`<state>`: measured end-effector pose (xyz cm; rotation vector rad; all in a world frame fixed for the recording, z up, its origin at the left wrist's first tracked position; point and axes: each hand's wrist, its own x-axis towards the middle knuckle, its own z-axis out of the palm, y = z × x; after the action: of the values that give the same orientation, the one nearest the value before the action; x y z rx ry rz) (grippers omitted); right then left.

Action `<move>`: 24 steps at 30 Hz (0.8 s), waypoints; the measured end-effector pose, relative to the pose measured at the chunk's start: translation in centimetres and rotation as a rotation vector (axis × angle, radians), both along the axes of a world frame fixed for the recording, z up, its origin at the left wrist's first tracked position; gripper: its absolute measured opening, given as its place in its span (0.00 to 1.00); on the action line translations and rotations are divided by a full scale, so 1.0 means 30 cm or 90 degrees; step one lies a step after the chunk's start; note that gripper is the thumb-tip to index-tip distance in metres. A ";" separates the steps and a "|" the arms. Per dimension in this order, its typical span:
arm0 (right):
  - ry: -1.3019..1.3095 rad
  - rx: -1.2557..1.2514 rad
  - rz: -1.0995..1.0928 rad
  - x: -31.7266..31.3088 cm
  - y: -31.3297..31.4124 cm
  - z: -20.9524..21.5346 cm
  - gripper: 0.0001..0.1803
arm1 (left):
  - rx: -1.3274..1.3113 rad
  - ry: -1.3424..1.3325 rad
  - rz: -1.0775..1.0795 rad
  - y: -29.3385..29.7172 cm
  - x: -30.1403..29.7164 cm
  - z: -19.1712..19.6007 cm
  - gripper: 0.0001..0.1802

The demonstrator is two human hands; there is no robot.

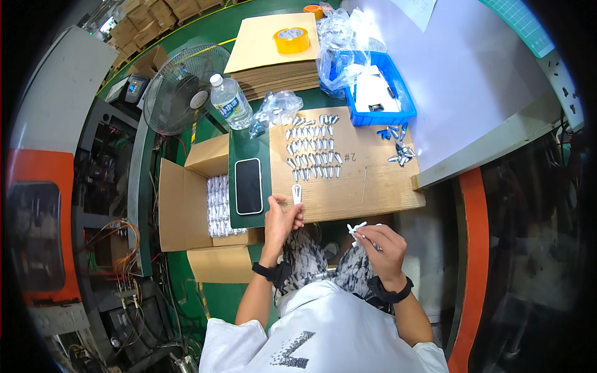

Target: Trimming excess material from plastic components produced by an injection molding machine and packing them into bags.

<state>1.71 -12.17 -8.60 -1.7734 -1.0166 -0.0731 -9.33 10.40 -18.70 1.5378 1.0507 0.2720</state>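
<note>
My left hand [281, 219] pinches a small white elongated part with a dark slot [297, 193] at the near edge of a cardboard sheet [336, 202]. To the right, just off that edge, my right hand [384, 247] is closed on a small white branched plastic piece [356, 230]. Several rows of small silvery metal parts [313, 145] lie on the cardboard beyond my left hand. A looser cluster of silvery parts [402, 153], with some blue bits, lies at its right side. A thin stick-like item [365, 184] rests on the cardboard nearer my right hand.
Left of the cardboard are a phone [249, 186], a water bottle [231, 102] and an open carton [180, 205] with wrapped white parts. A fan [186, 90] stands farther left. Behind are a blue bin [407, 109], plastic bags [339, 53] and stacked cardboard [273, 81] bearing orange tape [291, 41].
</note>
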 end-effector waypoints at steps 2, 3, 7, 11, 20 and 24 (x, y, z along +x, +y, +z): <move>0.010 0.000 -0.019 0.004 -0.002 0.008 0.08 | -0.049 0.087 -0.047 -0.007 0.000 0.044 0.24; 0.020 0.000 -0.034 0.006 -0.001 0.012 0.07 | -0.051 0.087 -0.051 -0.017 -0.004 0.071 0.24; 0.029 0.015 -0.053 0.014 0.007 0.030 0.08 | 0.142 0.029 -0.117 -0.128 -0.046 0.140 0.18; 0.030 0.051 -0.067 0.010 0.016 0.039 0.09 | 0.061 -0.153 -0.293 -0.272 0.024 0.323 0.14; 0.079 0.056 0.007 0.000 -0.024 0.060 0.09 | 0.125 -0.144 -0.476 -0.261 0.025 0.336 0.11; 0.016 0.056 -0.018 0.020 -0.040 0.054 0.08 | 0.043 -0.128 -0.437 -0.266 0.021 0.351 0.11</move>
<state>2.31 -13.36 -6.99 -1.7046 -0.9565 -0.1110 -8.71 2.43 -8.18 1.7928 0.3206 -0.0193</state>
